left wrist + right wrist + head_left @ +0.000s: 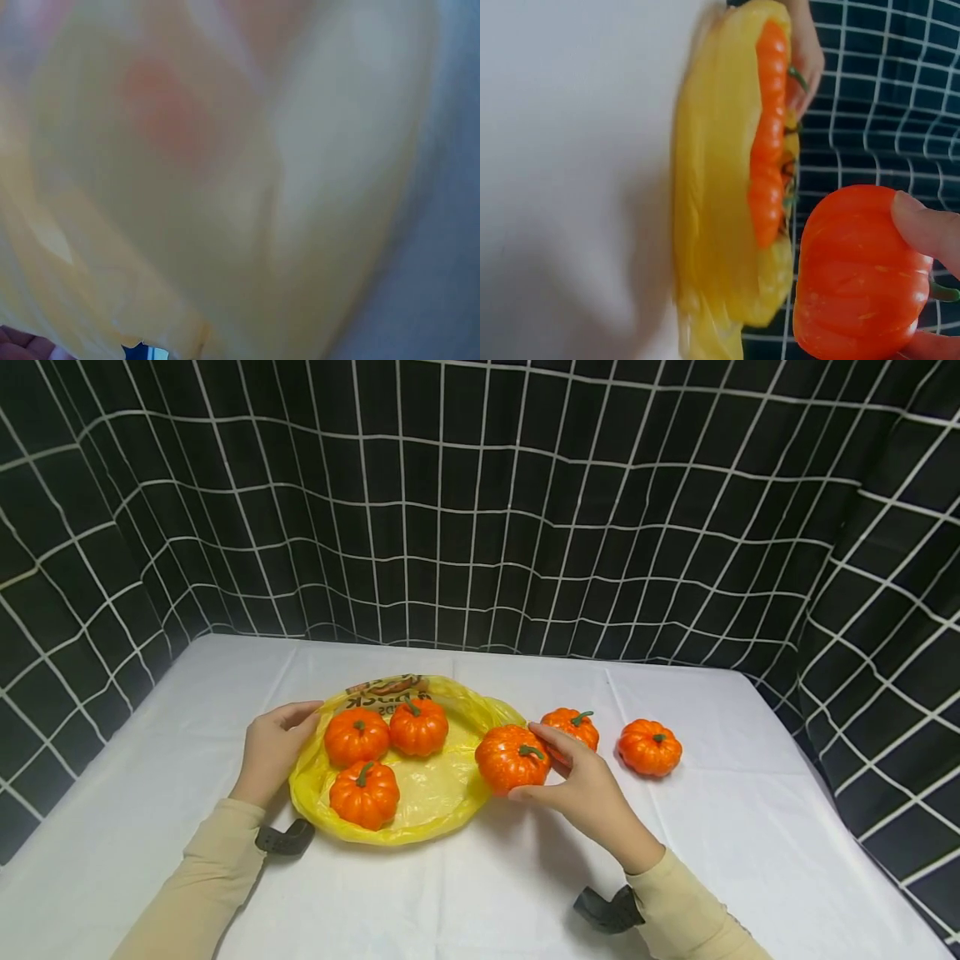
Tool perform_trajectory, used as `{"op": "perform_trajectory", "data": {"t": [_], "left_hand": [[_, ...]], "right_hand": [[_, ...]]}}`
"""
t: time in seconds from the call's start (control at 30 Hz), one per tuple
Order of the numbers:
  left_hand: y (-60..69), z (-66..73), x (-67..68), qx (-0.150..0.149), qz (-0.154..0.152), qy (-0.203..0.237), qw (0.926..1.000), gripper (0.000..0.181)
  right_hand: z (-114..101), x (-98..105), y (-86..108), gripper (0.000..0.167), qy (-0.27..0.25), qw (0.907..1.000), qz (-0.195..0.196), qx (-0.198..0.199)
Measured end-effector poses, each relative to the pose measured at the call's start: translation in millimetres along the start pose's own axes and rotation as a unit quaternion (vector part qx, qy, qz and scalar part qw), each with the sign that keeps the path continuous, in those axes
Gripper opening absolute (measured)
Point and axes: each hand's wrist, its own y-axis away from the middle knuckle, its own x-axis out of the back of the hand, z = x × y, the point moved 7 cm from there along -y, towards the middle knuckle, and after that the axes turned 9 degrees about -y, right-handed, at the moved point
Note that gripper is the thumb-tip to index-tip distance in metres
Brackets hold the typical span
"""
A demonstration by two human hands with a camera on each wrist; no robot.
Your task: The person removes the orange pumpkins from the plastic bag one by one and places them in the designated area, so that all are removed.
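Note:
A small orange pumpkin [504, 762] with a green stem is held off the table in my right hand [588, 793], thumb and fingers on its sides. It hangs by the right rim of a yellow plastic bag [431, 789], spread wide on the table. Inside the bag sit three more pumpkins [364, 795], grouped toward its left. My left hand [273, 752] holds the bag's left edge, its fingertips partly hidden by the plastic. The right wrist view shows the gripped pumpkin [862, 274] close up, beside the bag [712, 187]. Blurred yellow plastic [225, 225] fills most of the left wrist view.
Two other pumpkins lie on the white tablecloth [480, 902] to the right: one [567, 727] partly behind my right hand, another [649, 747] farther right. Black cloth with a white grid [480, 527] hangs behind the table and along both sides.

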Motion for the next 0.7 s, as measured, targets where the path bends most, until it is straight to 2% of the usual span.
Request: {"op": "perform_trajectory", "data": {"t": [0.3,0.57,0.7], "left_hand": [[-0.4,-1.1,-1.4,0.001,0.003,0.004,1.0000,0.036],[-0.1,-0.6,0.0,-0.003,0.000,0.002,1.0000,0.037],[0.5,-0.3,0.6,-0.005,0.002,-0.005,1.0000,0.036]], "right_hand": [[1.8,39.3,11.0,0.083,0.011,0.9994,0.032,0.000],[12.0,79.1,26.2,0.090,0.013,0.9969,0.067,-0.038],[15.5,97.6,33.6,0.090,0.036,0.9938,0.095,-0.045]]}}
